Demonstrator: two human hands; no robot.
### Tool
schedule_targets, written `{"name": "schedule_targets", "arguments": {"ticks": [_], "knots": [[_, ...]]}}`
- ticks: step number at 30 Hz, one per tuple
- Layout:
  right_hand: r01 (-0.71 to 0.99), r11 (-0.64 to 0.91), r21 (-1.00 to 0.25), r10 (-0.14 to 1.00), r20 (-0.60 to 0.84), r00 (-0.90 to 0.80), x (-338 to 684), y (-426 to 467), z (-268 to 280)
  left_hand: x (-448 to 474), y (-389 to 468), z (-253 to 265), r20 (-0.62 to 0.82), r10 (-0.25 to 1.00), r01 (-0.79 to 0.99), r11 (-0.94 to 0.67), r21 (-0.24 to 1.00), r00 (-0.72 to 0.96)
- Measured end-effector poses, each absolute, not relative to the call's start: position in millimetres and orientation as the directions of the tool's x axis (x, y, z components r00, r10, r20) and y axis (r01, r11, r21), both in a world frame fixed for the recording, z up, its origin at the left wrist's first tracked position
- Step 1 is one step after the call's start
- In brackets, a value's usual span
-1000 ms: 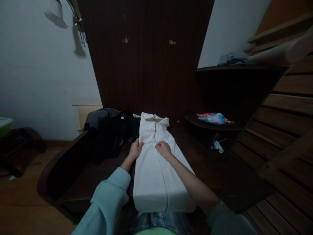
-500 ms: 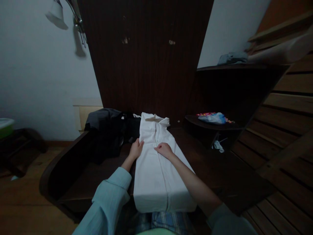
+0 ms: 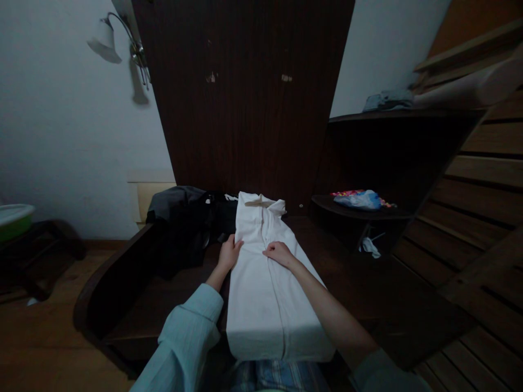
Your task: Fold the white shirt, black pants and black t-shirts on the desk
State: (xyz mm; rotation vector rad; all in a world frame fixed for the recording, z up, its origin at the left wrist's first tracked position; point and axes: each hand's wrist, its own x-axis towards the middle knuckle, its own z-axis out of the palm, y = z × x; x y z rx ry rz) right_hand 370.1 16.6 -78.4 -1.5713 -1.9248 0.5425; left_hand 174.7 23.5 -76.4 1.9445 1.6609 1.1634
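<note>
A white collared shirt (image 3: 261,305) lies lengthwise in front of me, folded into a long strip. Its collar points away and its lower end hangs over the front edge of the dark wooden bench (image 3: 134,321). At the strip's left edge, my left hand (image 3: 229,253) grips the cloth, thumb on top and the other fingers partly hidden. My right hand (image 3: 280,254) pinches the front seam near the middle of the shirt, fingers curled together. Some wrinkles run between the right hand and the collar.
Dark clothes (image 3: 180,228) are heaped on the bench to the left. At right, a corner shelf (image 3: 363,214) carries a blue-and-white plastic bag (image 3: 359,200). A wall lamp (image 3: 104,43) hangs upper left, and a green basin (image 3: 16,223) rests on a low stool.
Both hands keep their places on the shirt, with hardly any movement along it. The whole view has shifted slightly, so everything appears a little lower and further right.
</note>
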Motion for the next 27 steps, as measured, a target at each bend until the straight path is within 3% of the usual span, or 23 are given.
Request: {"name": "schedule_targets", "arguments": {"ticks": [3,6,9,11,18,22,27], "knots": [[0.724,0.234,-0.649,0.970,0.207,-0.129,370.1,15.9,-78.9,176.0,14.2,-67.5,0.487,0.872,0.745,-0.288,0.601,-0.056],[0.711,0.236,-0.662,0.963,0.256,-0.081,369.9,17.4,-80.2,181.3,3.5,-63.8,0.590,0.801,0.782,-0.432,0.449,0.103],[0.699,0.216,-0.681,0.956,0.292,-0.011,370.1,20.1,-81.5,189.9,-4.2,-70.1,0.498,0.756,0.666,-0.634,0.394,0.425],[0.680,0.205,-0.704,0.959,0.282,0.003,370.5,21.7,-82.2,195.2,-6.1,-77.6,0.396,0.732,0.628,-0.680,0.378,0.554],[0.586,0.154,-0.795,0.951,0.280,0.131,372.8,26.4,-85.8,201.5,-9.0,-84.8,0.131,0.777,0.732,-0.625,0.272,0.615],[0.662,0.136,-0.737,0.919,0.344,0.194,373.0,30.1,-90.2,203.9,-15.8,-80.3,0.076,0.750,0.716,-0.652,0.249,0.656],[0.735,0.238,-0.635,0.900,0.429,0.079,371.4,30.5,-96.0,207.8,-22.5,-82.0,0.059,0.679,0.645,-0.718,0.260,0.732]]}}
